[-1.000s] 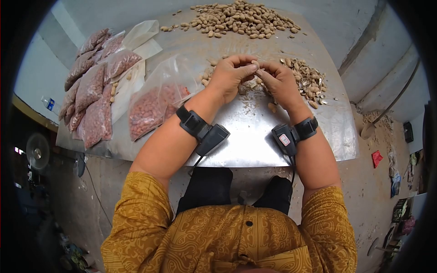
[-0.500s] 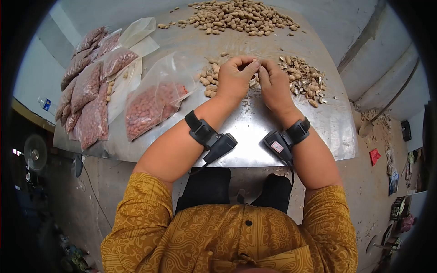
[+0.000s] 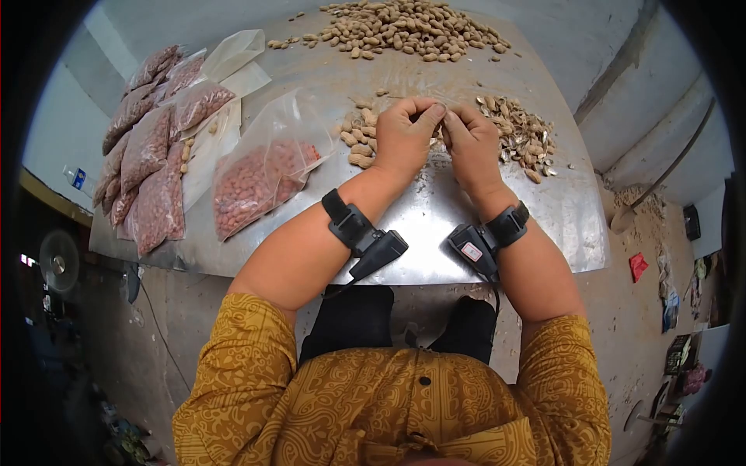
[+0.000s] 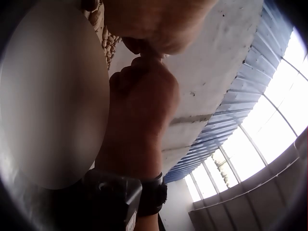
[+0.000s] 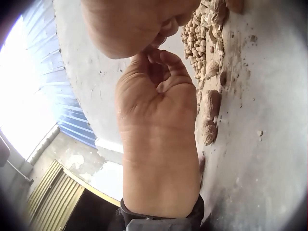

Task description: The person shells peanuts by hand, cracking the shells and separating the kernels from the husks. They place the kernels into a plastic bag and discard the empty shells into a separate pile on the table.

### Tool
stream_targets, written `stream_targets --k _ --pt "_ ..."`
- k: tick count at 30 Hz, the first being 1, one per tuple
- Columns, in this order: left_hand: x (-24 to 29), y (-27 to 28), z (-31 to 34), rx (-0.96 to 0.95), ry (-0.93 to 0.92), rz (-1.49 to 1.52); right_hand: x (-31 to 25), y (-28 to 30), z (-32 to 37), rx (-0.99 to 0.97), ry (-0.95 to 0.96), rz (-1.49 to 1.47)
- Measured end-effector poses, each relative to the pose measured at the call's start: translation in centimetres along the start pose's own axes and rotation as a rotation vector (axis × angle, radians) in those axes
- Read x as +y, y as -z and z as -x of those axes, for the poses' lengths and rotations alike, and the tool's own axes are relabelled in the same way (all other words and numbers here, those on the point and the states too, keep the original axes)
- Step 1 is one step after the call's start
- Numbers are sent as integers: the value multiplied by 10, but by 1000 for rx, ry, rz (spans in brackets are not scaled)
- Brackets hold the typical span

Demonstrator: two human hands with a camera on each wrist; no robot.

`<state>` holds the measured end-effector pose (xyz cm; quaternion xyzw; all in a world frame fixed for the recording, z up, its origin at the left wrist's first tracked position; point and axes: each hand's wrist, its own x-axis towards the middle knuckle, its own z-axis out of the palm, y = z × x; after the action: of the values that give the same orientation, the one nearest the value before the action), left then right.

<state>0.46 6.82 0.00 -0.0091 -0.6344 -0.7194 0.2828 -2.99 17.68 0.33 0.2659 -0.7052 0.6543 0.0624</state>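
Over the metal table, my left hand [image 3: 404, 138] and right hand [image 3: 474, 147] meet with thumbs and fingertips together. Both pinch a peanut at that point, which the fingers mostly hide from the head camera. In the right wrist view the left hand [image 5: 156, 96] shows curled fingers, its tips against the other hand. Unshelled peanuts [image 3: 359, 141] lie just left of the left hand. Broken peanut shells [image 3: 527, 140] are heaped beside the right hand.
A large heap of unshelled peanuts [image 3: 412, 31] covers the table's far side. To the left stands an open clear bag of red kernels [image 3: 260, 186], with several filled bags [image 3: 148, 147] stacked beyond it. The metal table's [image 3: 544, 256] near edge runs before the person's body.
A second ago a pale piece showed between the fingertips; now it is hidden. Both hands have turned slightly inward, and the wrists have come closer together. The bags and heaps stay put.
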Motion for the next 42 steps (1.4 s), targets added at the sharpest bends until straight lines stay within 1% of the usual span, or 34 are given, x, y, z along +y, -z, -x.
stream_targets --k 2,5,8,11,14,17,20,23,26,29,32,35,38,41,42 --pt "1 -1 1 7 -4 -22 0 0 0 -11 -92 -108" --pt "2 -3 2 17 -9 -20 6 -3 0 5 -123 -312" --pt "3 -4 2 27 -4 -18 -4 -6 3 30 -224 -478" --pt "4 -5 3 17 9 14 -2 -6 3 -1 -279 -715" --pt "12 -6 6 -1 21 -4 2 -6 1 -20 -324 -864" --pt "11 -6 5 -27 36 79 4 -5 -1 -59 -359 -930" --pt "5 -1 4 -48 -25 -33 1 -2 -2 -132 -386 -1039" --pt "12 0 4 -86 -244 -180 -1 2 -4 -147 -455 -1120" --pt "0 5 -2 -121 -479 -329 4 3 -6 -147 -470 -1209" --pt "9 6 0 -165 -643 -530 2 6 -7 -40 -567 -1219" --pt "6 5 -1 -183 -672 -504 -7 6 -8 14 -593 -1223" --pt "11 6 -1 -152 -739 -550 4 6 -7 -48 -567 -1279" --pt "12 10 -7 -154 -940 -637 12 7 -9 -126 -529 -1299" --pt "16 10 -9 -194 -1015 -680 9 9 -9 -214 -507 -1325" --pt "15 9 -9 -195 -997 -659 8 9 -9 -199 -516 -1313"
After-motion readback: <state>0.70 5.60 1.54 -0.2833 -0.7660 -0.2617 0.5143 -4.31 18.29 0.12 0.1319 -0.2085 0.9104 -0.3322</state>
